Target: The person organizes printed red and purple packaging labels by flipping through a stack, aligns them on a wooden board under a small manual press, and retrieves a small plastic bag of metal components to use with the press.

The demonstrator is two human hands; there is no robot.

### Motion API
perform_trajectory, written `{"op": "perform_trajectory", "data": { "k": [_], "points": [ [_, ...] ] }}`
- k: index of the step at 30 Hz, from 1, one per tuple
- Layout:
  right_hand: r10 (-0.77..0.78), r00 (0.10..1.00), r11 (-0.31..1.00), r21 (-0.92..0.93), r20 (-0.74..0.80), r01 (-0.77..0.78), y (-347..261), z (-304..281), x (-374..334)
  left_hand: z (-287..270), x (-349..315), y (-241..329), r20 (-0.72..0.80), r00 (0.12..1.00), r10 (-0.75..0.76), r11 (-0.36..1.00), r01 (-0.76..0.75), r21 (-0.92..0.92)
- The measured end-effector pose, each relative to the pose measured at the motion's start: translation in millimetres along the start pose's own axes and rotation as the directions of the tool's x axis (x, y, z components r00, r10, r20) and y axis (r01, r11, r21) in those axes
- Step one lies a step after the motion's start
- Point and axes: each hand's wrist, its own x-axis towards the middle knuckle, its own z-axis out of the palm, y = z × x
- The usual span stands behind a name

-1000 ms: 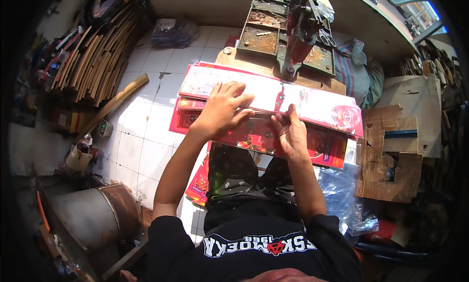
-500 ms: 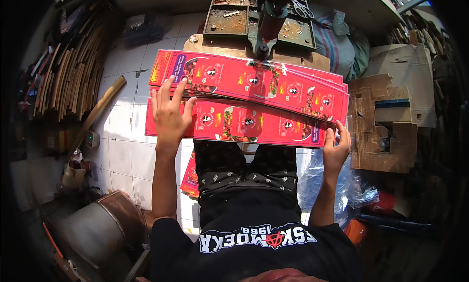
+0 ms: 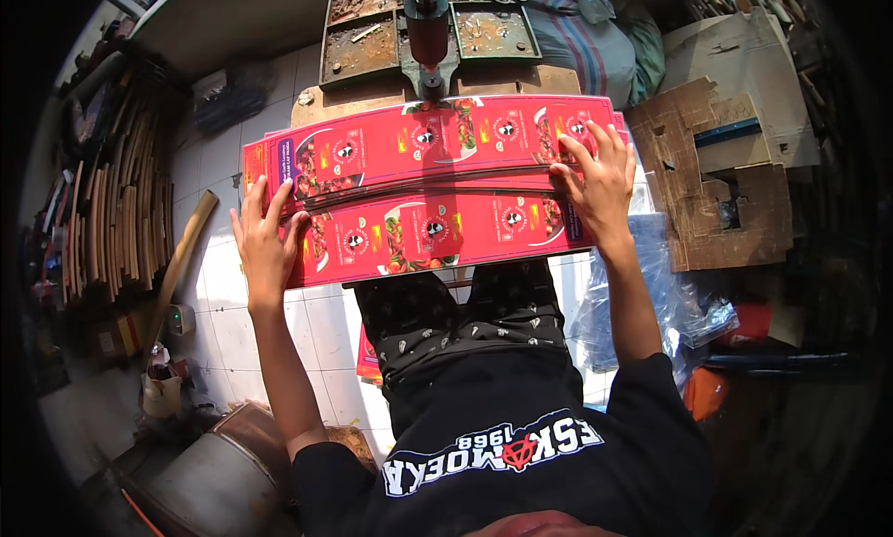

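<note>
Hands at either end of a stack of long red cards, printed flats with fruit pictures and round emblems. Stack lies across the lap and over a wooden board, its long side running left to right, far edge close under a rusty metal tray.

Left hand: at the stack's left end, fingers spread and raised along the card edges, thumb against the lower card. Open, pressing the end rather than closed around it.

Right hand: flat on top of the right end, fingers fanned out over the upper cards, palm down. Open, pressing.

Upper cards sit slightly offset from the lowest card, which sticks out toward the body; a dark seam shows between the layers.

Around:
- red press post standing in the middle of the tray, just beyond the cards
- torn brown cardboard to the right, beside the right hand
- crumpled clear plastic below that, by the right forearm
- bundle of wooden slats well off to the left
- white floor tiles under the left arm
- more red cards on the floor beside the left knee
</note>
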Motion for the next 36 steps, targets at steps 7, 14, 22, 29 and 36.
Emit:
{"op": "perform_trajectory", "data": {
  "k": [7, 14, 22, 29, 36],
  "points": [
    [0.153, 0.975, 0.274, 0.941, 0.16, -0.198, -9, -29, 9, -5, 5, -2, 0.037, 0.999, -0.027, 0.999, 0.029, -0.042],
    [-0.03, 0.974, -0.875, 0.466, 0.223, -0.133, -41, -74, 24, -7, 8, 2, 0.066, 0.997, -0.051, 0.996, 0.055, -0.075],
    [-0.771, 0.532, 0.108, 0.894, 0.351, -0.434, -61, -93, -15, -7, 1, -7, 0.045, 0.998, -0.038, 0.996, 0.041, -0.073],
    [-0.181, 0.395, 0.694, 0.401, 0.901, -0.597, -69, -35, -153, -5, 10, 3, 0.005, 1.0, -0.012, 0.995, 0.012, -0.098],
    [-0.714, 0.564, -0.008, 0.8, 0.416, -0.6, -84, -92, -100, -5, 2, -4, 0.027, 0.998, -0.057, 0.992, 0.06, -0.115]
  ]
}}
